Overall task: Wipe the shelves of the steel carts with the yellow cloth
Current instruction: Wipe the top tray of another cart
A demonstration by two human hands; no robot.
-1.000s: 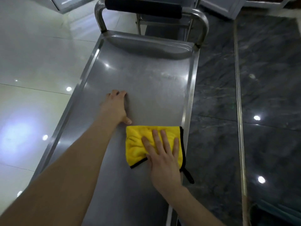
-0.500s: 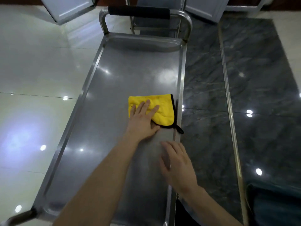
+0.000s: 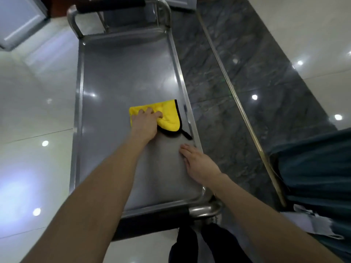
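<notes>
Yellow cloth (image 3: 167,116) lies on the top shelf (image 3: 123,73) of the steel cart (image 3: 77,111), close to the right rim and about halfway along. The left hand (image 3: 145,124) sits on the cloth's left part. Its fingers are bent, so its grip is clenched on the cloth. The right hand (image 3: 197,164) lies flat on the shelf, nearer, just beside the right rim. Its grip is released, and it does not touch the cloth.

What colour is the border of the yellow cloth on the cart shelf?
Black. The head view shows it best, along the right edge of the cloth.
</notes>
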